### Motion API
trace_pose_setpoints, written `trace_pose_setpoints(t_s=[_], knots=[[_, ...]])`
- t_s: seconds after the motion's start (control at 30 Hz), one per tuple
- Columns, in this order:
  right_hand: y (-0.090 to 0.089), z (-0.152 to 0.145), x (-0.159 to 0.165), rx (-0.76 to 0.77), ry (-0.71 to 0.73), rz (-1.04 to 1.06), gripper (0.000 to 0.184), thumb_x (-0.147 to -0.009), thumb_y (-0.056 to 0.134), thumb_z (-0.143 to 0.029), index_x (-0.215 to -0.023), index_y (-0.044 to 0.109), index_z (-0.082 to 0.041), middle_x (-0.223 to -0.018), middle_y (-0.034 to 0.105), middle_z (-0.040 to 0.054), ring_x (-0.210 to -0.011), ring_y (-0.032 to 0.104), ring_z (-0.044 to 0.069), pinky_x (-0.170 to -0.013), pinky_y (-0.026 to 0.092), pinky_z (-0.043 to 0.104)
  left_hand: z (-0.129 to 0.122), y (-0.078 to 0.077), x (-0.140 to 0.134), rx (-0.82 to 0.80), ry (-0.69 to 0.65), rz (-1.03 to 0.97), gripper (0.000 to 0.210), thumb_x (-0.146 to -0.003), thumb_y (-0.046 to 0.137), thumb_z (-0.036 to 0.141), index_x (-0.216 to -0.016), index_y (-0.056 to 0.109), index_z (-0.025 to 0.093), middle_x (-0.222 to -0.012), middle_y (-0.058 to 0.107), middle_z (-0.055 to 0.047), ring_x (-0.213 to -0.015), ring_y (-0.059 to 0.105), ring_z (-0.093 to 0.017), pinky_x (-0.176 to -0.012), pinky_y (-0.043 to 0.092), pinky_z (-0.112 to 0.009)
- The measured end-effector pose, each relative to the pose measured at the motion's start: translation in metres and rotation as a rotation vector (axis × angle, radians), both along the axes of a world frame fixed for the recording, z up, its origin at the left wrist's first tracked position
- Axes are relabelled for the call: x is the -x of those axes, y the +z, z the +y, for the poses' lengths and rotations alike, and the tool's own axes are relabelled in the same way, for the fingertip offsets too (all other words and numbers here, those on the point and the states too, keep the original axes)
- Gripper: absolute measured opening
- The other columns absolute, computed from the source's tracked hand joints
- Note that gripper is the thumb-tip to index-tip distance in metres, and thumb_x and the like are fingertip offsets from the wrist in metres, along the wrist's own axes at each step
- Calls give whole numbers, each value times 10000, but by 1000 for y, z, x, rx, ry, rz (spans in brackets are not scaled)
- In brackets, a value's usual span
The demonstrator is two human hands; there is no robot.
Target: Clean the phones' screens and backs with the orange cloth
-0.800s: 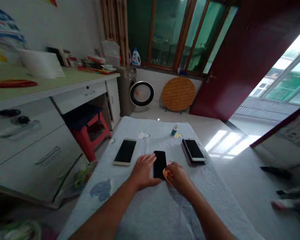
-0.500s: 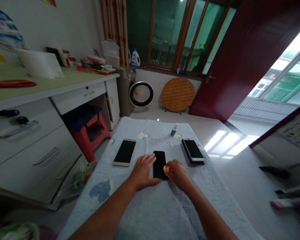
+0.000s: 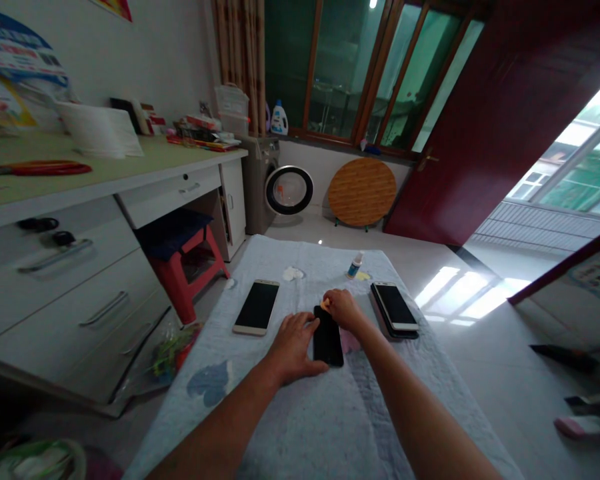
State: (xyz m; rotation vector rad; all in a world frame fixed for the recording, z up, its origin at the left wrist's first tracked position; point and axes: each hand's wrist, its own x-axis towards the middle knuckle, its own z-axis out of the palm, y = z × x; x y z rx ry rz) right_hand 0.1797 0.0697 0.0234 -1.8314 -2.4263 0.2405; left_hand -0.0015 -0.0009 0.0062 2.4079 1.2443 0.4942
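Observation:
A black smartphone (image 3: 328, 340) lies face up on the cloth-covered table. My left hand (image 3: 295, 347) grips its left side, fingers at the upper edge and thumb by the lower corner. Between the closed fingers of my right hand (image 3: 343, 311) is a small orange cloth (image 3: 325, 305), pressed on the phone's top end; most of it is hidden. Left of my hands rests a gold-rimmed phone (image 3: 257, 307). A white phone (image 3: 394, 307) lies on top of a dark one (image 3: 410, 335) at the right. Something pink (image 3: 350, 342) shows under my right wrist.
A small spray bottle (image 3: 355, 265) stands near the far edge of the pale blue tablecloth (image 3: 300, 427). To the left are a white desk (image 3: 170, 173) with drawers and a red stool (image 3: 197, 267). A washing machine (image 3: 260, 187) with its door open stands beyond.
My right hand has slid the orange cloth from the phone's lower right side up to its top end. My left hand keeps its hold. The whole view has shifted slightly.

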Motion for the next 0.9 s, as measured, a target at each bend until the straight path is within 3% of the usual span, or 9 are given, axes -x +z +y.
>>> trace_pose_setpoints(t_s=[0.37,0.7,0.9], knots=[[5,8,29,46,139,-44,222,-890,494,-227,-994,680,-165,-1029,682,99,-948,603,192,-839,362,266,-2,0,1,-31,17,-32,831,-546,783,536,-1266,540,199,-1297,520,-118,-1197,472,-336,-1066,325,-488],[5,-5,-9,42,-47,43,290,-865,454,-138,-1037,688,-145,-1036,694,104,-959,615,176,-808,388,241,-2,-4,0,-64,39,-3,886,-546,754,579,-1291,534,155,-1279,530,-138,-1204,473,-330,-1072,330,-453],[-3,-24,-21,10,-191,153,333,-858,428,-144,-1092,665,-124,-984,706,98,-887,626,174,-743,410,238,-1,-7,-1,-45,39,11,896,-558,738,588,-1312,507,164,-1379,482,-150,-1276,424,-345,-1101,279,-484]])
